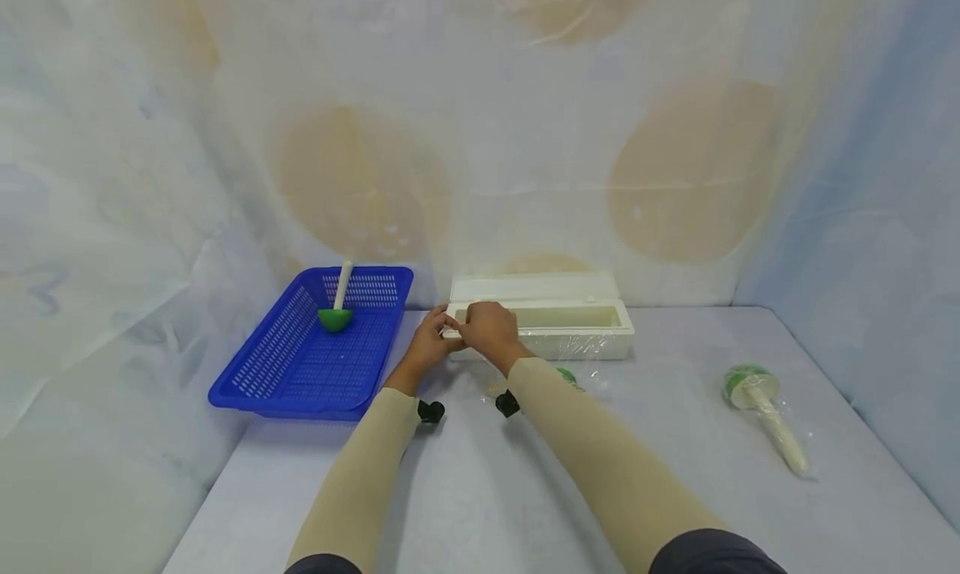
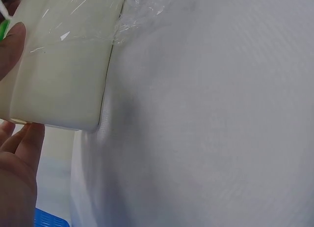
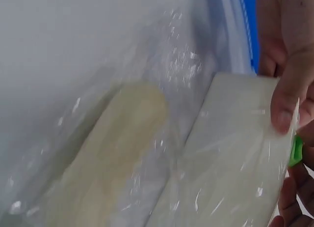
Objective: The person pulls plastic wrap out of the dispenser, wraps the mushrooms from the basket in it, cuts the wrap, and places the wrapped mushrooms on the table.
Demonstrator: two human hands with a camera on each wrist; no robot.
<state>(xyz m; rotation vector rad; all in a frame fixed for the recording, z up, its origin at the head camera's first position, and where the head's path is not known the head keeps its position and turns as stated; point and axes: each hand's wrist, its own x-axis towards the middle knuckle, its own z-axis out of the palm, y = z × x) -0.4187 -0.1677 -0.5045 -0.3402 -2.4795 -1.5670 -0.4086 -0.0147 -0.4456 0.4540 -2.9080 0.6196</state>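
Note:
My left hand (image 1: 430,339) grips the left end of a long white box (image 1: 577,345), its thumb pressed on the front wall. The box's lid (image 1: 532,287) stands raised at the back, and clear plastic film (image 2: 88,20) clings to the front. My right hand (image 1: 489,331) bends over the rim at the same end, fingers curled. A small green piece (image 3: 296,151) shows by its fingers, seemingly pinched there; its kind is mostly hidden. Below the right forearm lies a film-wrapped mushroom-shaped object, its pale handle (image 3: 113,153) large in the right wrist view.
A blue mesh basket (image 1: 258,403) stands at the left, holding an unwrapped mushroom-shaped object (image 1: 335,317) with a green dome and pale handle. Another one in clear film (image 1: 765,407) lies at the right of the white table (image 1: 675,474). Patterned sheeting surrounds the table.

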